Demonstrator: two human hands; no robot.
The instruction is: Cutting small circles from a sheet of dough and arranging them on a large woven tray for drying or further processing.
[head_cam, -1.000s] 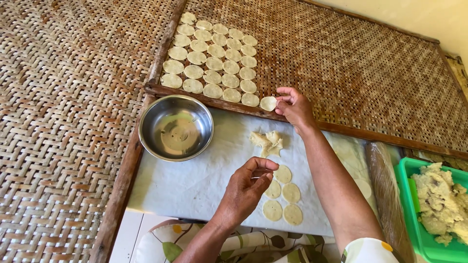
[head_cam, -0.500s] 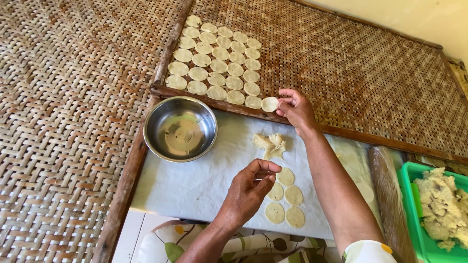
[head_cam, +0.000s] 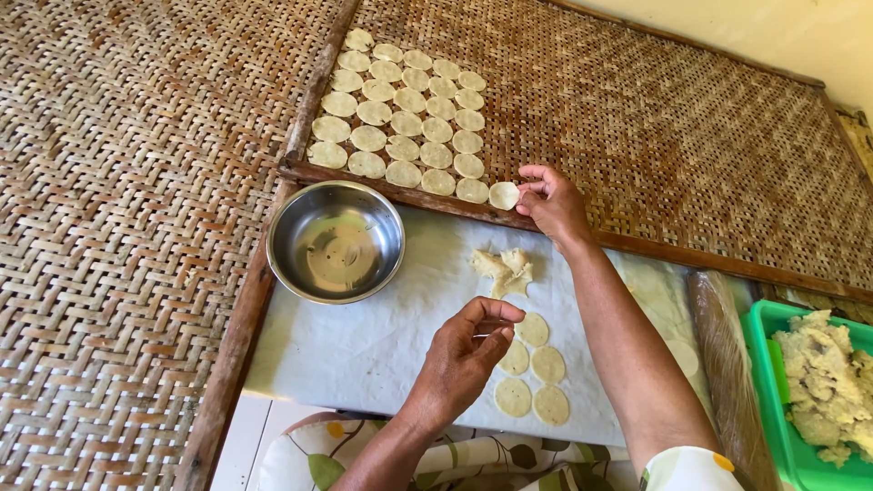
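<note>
Woven tray (head_cam: 691, 136) already has five rows of dough discs (head_cam: 405, 123), right hand (head_cam: 550, 202) pinching another disc (head_cam: 503, 195) onto the corner, left hand (head_cam: 464, 355) fingers pinched together over the few remaining discs (head_cam: 532, 373) on the white surface (head_cam: 364, 345).

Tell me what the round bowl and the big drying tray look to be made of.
Round silver bowl: likely stainless steel, polished; it shows bright reflections and a thin rolled rim.
Large brown woven drying tray: apparently split cane or bamboo, matt and unpainted, with open lattice weave inside a worn wooden frame.
</note>
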